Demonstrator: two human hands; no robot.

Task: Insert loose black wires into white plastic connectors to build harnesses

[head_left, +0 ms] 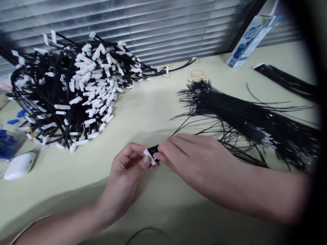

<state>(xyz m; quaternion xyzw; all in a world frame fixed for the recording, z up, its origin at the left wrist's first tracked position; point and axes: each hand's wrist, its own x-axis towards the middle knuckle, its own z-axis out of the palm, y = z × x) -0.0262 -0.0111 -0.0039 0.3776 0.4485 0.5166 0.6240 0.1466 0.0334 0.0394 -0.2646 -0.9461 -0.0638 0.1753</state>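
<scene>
My left hand [130, 163] pinches a small white connector [150, 157] between thumb and fingers, low over the table. Black wires [154, 149] run from the connector's right side into my right hand [196, 163], whose thumb and fingers are closed on them close to the white housing. The exact spot where the right fingertips press is partly covered by the hand itself. Behind and right of my right hand lies a thick bundle of loose black wires [230, 105] with bright metal tips. A large heap of black cables with white connectors [97, 81] sits at the left.
A blue and white drink carton [251, 41] with a straw stands at the back right, before the window blinds [173, 27]. Rubber bands [197, 75] lie near the back. At the left edge are a white case [20, 165] and a bag of blue pieces [9, 144].
</scene>
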